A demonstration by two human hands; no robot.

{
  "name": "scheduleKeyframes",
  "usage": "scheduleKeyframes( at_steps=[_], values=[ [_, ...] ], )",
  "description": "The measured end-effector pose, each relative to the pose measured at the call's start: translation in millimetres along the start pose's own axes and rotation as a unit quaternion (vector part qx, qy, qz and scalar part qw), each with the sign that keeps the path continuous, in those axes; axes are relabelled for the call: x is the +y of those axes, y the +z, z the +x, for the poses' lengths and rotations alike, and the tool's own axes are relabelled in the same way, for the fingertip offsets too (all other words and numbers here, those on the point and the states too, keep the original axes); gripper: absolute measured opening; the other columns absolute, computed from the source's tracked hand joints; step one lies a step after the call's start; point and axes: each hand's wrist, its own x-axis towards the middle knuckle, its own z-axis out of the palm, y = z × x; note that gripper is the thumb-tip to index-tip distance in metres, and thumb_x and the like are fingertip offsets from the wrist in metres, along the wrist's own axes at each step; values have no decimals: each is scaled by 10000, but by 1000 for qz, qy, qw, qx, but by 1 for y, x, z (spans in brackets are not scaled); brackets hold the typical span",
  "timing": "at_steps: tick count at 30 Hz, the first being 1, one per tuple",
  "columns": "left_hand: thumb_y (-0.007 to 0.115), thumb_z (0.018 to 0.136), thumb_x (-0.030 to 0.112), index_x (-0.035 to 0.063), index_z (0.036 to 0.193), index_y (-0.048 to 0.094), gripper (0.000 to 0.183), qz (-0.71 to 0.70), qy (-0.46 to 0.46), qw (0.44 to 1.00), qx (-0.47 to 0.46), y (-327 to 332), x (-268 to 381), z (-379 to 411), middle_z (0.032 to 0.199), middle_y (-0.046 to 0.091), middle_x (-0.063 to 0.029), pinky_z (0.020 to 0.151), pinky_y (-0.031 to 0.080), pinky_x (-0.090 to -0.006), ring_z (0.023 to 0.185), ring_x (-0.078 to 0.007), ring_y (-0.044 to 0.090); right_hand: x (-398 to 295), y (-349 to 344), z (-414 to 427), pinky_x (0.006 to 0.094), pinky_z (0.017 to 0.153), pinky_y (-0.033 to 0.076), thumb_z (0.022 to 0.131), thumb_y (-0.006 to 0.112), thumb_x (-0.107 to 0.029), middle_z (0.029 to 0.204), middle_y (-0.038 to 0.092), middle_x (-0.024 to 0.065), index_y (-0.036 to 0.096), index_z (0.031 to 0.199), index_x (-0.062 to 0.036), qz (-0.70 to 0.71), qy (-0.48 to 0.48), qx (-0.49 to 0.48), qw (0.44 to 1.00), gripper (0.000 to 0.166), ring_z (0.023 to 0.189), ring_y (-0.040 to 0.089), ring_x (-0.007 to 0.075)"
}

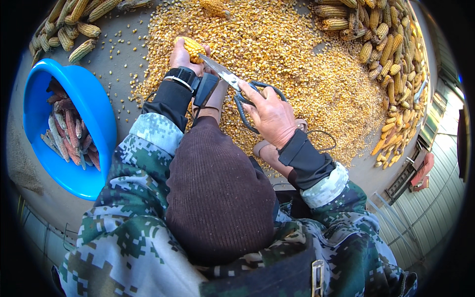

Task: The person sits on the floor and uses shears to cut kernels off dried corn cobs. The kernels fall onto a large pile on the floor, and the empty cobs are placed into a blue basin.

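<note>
My left hand grips a yellow corn cob with its kernels on, above the near left part of a wide spread of loose kernels. In my right hand is a pair of scissors with black handles. The blades look closed together, and their tip meets the right side of the cob in the picture. My right index finger lies along the scissors near the pivot. Part of the left hand's fingers is hidden behind the cob and a dark device worn at the wrist.
A blue plastic basin at the left holds several stripped cobs. Unshelled corn cobs lie in a heap at the right and in another at the upper left. One cob rests on the kernels at the top.
</note>
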Motion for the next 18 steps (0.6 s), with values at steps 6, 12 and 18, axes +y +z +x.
scheduleKeyframes(
  at_steps=[6, 12, 18],
  values=[
    [429, 892, 545, 67, 1022, 448, 495, 133, 78, 988, 23, -5, -18, 5, 776, 550, -136, 507, 517, -393, 615, -260, 559, -20, 18, 0, 405, 723, 492, 840, 577, -203, 925, 589, 224, 488, 1281, -149, 174, 98, -56, 978, 453, 804, 606, 372],
    [356, 885, 610, 73, 1049, 445, 568, 184, 88, 978, 43, -16, -21, 17, 768, 556, -144, 513, 501, -400, 614, -262, 553, -28, 11, 16, 390, 704, 504, 851, 534, -154, 941, 600, 260, 484, 1265, -61, 245, 127, -102, 956, 427, 807, 627, 371],
    [344, 900, 586, 64, 1061, 437, 554, 179, 124, 974, 55, -31, -30, 32, 791, 549, -157, 523, 504, -412, 631, -277, 550, -31, 10, 34, 474, 624, 476, 831, 583, -219, 774, 578, 215, 496, 1246, -142, -7, 42, -67, 997, 432, 726, 603, 391]
  ],
)
